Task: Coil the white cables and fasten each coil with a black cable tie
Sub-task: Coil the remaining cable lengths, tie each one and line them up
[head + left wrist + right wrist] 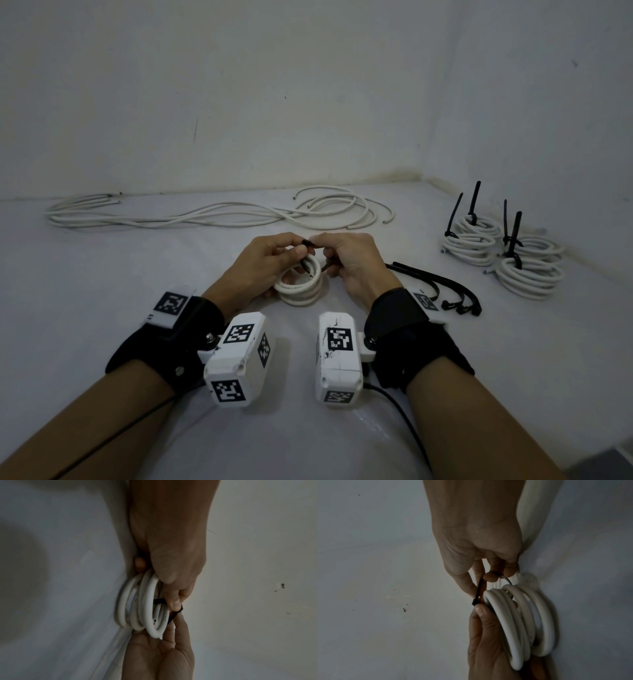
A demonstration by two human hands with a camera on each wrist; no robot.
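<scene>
Two hands (270,260) (352,260): both pinching thin black plastic cable tie (478,588)
Tip: thread tail into head, cinch around small white cable coil (301,284)

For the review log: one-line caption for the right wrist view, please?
Right hand and left hand pinch a black cable tie looped through a white cable coil.

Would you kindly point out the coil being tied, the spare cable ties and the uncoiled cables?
coil being tied (301,297), head view, front turns.
spare cable ties (445,281), head view, strap middle.
uncoiled cables (212,216), head view, middle strands.
</scene>
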